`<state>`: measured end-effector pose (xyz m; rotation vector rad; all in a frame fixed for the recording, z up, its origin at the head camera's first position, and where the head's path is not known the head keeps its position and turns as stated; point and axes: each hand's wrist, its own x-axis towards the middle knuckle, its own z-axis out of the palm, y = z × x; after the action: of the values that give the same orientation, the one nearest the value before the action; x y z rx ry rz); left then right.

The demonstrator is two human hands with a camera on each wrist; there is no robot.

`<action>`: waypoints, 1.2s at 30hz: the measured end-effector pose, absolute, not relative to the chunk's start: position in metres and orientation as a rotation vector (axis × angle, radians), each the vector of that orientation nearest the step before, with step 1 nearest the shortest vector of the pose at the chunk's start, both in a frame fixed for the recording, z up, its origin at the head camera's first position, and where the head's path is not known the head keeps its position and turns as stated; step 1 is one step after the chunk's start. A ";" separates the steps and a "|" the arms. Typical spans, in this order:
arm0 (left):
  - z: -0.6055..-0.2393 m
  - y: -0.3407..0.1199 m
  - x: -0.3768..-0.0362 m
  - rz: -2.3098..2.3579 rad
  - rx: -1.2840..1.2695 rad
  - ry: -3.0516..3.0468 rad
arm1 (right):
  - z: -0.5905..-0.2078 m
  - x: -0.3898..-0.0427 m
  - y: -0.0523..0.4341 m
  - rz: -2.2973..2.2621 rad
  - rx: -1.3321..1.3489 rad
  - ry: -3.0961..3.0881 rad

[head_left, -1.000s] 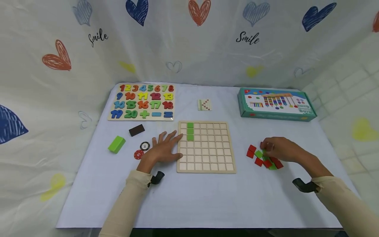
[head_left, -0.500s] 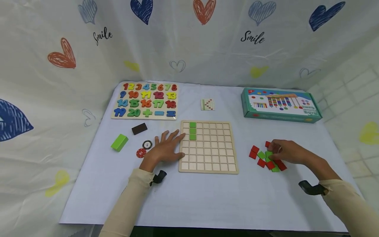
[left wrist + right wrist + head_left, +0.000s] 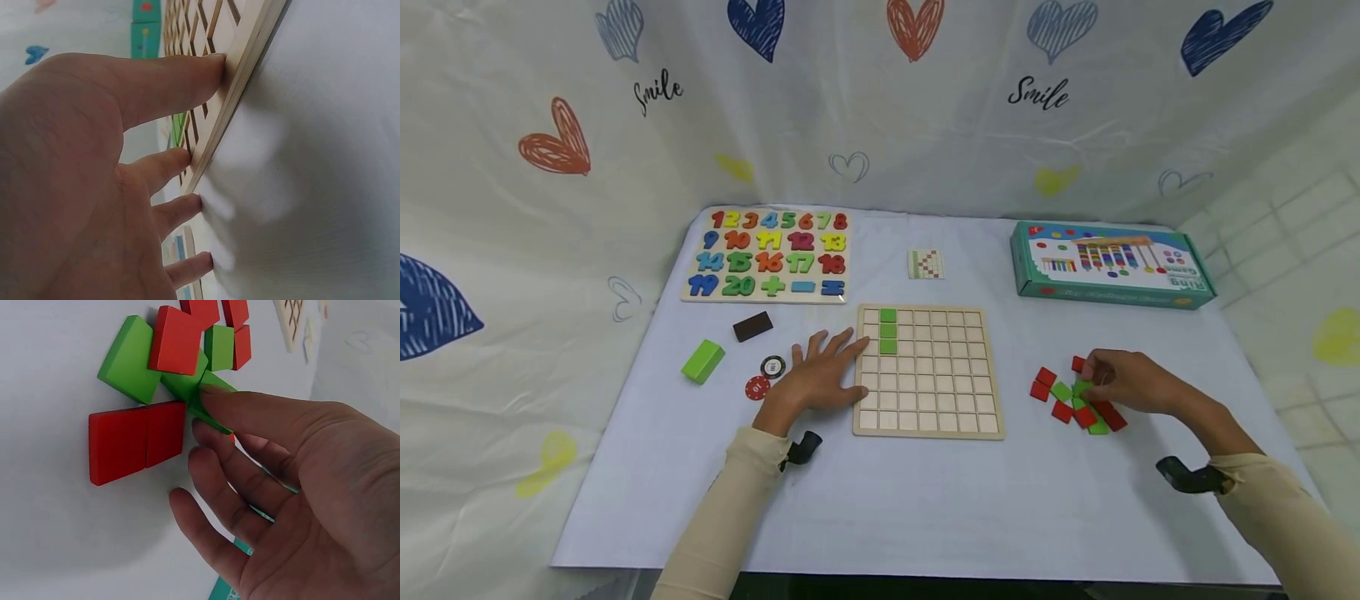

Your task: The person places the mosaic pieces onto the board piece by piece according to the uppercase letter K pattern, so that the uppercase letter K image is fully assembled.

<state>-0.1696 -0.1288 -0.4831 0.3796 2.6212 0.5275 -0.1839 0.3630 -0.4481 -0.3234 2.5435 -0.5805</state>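
My left hand (image 3: 818, 379) lies with fingers spread at the left edge of a wooden grid board (image 3: 932, 437). Its thumb and index fingertip touch the board's rim, as the left wrist view also shows. Three green tiles (image 3: 888, 331) fill part of the board's second column. At the right, my right hand (image 3: 1131, 382) is over a loose pile of red and green square tiles. In the right wrist view its thumb and forefinger pinch a green tile (image 3: 215, 405) at the pile's edge. Two red tiles (image 3: 119, 447) lie side by side near the curled fingers.
A number puzzle board (image 3: 767, 254) sits at the back left, a small pattern card (image 3: 926, 264) at the back middle. A green box (image 3: 1112, 265) is at the back right. Left of my left hand lie a green block (image 3: 703, 361), a dark block (image 3: 752, 326) and two chips (image 3: 757, 387).
My right hand has shifted slightly right over the pile, uncovering a red tile at its far side. The left hand stays at the board's edge. The whole head view has shifted a little.
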 end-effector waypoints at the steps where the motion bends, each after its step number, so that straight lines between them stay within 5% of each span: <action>1: -0.484 -0.129 -0.170 0.518 0.381 2.619 | -0.448 -0.184 0.363 -0.581 -0.328 2.548; 12: -0.480 -0.128 -0.167 0.500 0.400 2.624 | -0.423 -0.197 0.341 -0.596 -0.443 2.654; 36: -0.481 -0.130 -0.166 0.516 0.401 2.631 | -0.451 -0.221 0.145 -0.783 -0.774 2.729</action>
<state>-0.1660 -0.1301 -0.4807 0.4010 2.6308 0.5155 -0.2209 0.1453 -0.4507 -0.7736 2.7286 -0.7825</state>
